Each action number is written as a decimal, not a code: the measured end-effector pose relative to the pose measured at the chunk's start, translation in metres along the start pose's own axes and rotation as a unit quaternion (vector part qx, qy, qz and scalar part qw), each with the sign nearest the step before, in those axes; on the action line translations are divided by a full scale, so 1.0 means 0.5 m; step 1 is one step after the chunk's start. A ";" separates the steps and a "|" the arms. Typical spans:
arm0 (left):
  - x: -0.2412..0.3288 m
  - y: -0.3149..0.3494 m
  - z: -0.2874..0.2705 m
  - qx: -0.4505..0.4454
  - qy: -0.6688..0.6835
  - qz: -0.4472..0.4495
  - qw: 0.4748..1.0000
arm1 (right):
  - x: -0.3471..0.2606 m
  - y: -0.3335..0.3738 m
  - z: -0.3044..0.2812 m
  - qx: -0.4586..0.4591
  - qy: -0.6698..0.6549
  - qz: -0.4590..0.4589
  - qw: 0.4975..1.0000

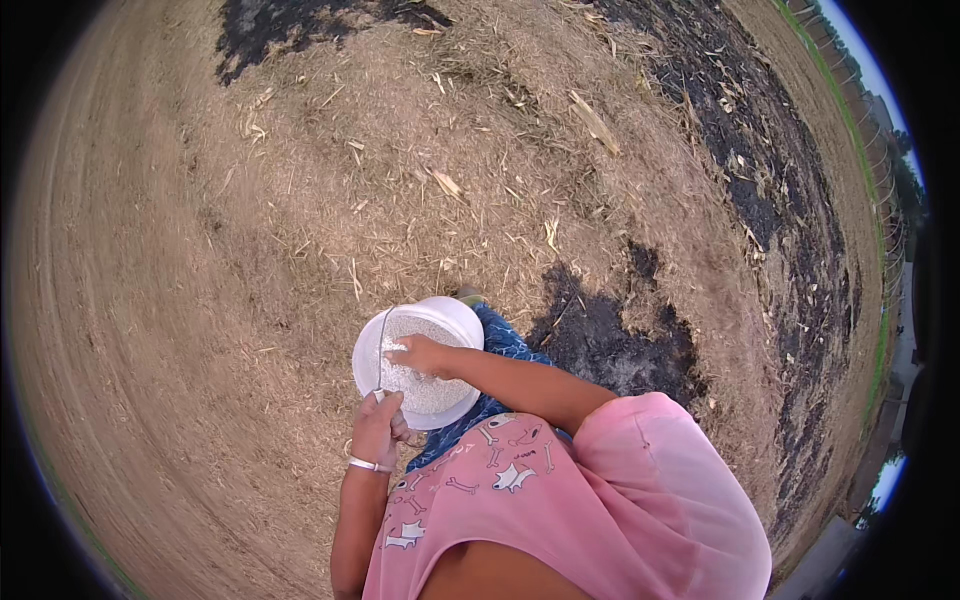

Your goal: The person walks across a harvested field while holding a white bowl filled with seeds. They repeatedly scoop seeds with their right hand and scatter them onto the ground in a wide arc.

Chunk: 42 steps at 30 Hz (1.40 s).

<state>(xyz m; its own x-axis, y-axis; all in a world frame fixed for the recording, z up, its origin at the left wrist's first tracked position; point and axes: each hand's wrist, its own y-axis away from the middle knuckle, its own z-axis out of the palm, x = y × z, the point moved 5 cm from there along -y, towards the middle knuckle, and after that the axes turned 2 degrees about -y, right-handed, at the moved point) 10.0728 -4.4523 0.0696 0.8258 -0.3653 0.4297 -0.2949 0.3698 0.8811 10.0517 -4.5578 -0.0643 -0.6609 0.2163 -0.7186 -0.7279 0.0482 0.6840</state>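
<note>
A white bucket (460,313) with white granules (428,394) in it hangs in front of my body, against my legs. My left hand (375,428) is closed round the grip of the bucket's wire handle (383,345), at the near left of the rim. My right hand (420,355) reaches over the rim into the bucket. Its fingers are curled down into the granules, which partly hide the fingertips. A pale band circles my left wrist.
Dry ground strewn with straw and broken stalks (595,122) spreads all around. A blackened burnt patch (620,340) lies right of my legs, and a long charred strip (770,190) runs along the right. Thin poles and greenery line the far right edge.
</note>
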 end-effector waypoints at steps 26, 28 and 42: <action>0.065 -0.059 -0.183 0.306 0.189 -0.034 0.932 | -0.080 -0.120 -0.974 0.352 -0.566 -0.122 0.735; 0.059 -0.081 -0.175 0.282 0.232 -0.035 0.930 | -0.511 -0.109 -0.991 0.336 -0.464 -0.319 0.755; 0.264 -0.282 0.068 0.048 0.172 -0.063 0.982 | -0.409 -0.193 -0.362 -0.148 0.217 -0.112 0.958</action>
<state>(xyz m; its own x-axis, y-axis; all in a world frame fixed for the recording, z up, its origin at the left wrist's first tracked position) 10.2069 -4.5816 0.0086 0.9673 -0.0864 0.2384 -0.2105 0.2511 0.9448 10.2243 -4.7830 -0.0062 -0.4495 -0.1964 -0.8714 -0.8375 -0.2465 0.4876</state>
